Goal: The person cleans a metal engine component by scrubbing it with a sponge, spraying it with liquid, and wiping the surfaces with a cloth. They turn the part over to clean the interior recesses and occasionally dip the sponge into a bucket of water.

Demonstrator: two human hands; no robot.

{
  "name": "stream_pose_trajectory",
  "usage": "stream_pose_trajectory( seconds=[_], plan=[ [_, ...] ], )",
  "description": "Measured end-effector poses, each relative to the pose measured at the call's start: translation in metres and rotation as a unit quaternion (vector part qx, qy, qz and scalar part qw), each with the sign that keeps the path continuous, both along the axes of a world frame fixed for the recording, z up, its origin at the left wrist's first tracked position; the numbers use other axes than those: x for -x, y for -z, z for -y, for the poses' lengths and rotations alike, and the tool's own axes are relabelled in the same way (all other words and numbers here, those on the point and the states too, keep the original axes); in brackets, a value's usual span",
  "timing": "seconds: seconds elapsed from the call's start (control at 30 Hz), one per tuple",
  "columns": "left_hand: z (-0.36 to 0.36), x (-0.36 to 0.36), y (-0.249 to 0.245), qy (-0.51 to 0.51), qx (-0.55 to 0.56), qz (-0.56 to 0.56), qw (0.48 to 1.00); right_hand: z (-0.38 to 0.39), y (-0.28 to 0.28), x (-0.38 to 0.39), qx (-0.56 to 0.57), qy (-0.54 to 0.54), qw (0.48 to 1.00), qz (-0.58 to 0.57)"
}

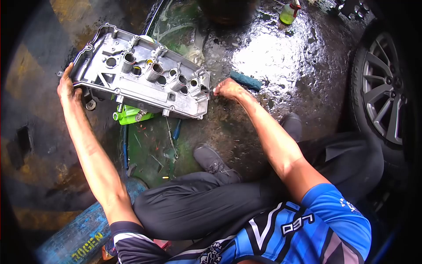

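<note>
A silver metal engine valve cover (145,90) with several round tubes and holes lies tilted in front of me. My left hand (68,88) grips its left end, with the thumb on the near side and fingers at the edge. At the right end, my right hand (228,89) is closed in a pinch beside the corner hole. Something thin and pale seems to show at the fingertips, too small to name. Below the cover, a bright green object (134,115) sticks out, mostly hidden by it. A dark teal roll-shaped object (246,81) lies just behind my right hand.
A car wheel (384,83) stands at the right. On the wet, stained floor lie a blue-handled tool (177,130) and a long blue rod (125,147). A bottle of green liquid (288,14) stands at the back. A blue cylinder (83,233) lies at lower left.
</note>
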State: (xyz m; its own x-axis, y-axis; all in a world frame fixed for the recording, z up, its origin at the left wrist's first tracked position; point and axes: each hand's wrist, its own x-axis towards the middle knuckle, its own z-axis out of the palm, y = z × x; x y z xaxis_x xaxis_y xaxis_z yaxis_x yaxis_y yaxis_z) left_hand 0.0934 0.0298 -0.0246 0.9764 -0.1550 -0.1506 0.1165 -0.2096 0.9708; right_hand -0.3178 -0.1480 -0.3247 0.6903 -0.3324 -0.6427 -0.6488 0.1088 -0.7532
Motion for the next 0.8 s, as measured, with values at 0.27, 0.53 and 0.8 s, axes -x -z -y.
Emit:
stream_pose_trajectory(
  seconds=[0.27,0.53,0.8],
  plan=[
    [-0.005,-0.003,0.004,-0.017,-0.015,0.032,0.999,-0.010,0.018,-0.003,0.048,0.040,0.997,0.041],
    [-0.007,-0.014,0.008,0.004,0.023,0.026,0.999,0.003,0.024,-0.003,0.059,0.028,0.997,0.039],
    [-0.007,-0.007,0.005,-0.001,0.004,0.007,1.000,0.000,0.006,0.001,-0.002,0.150,0.989,0.006]
  ],
)
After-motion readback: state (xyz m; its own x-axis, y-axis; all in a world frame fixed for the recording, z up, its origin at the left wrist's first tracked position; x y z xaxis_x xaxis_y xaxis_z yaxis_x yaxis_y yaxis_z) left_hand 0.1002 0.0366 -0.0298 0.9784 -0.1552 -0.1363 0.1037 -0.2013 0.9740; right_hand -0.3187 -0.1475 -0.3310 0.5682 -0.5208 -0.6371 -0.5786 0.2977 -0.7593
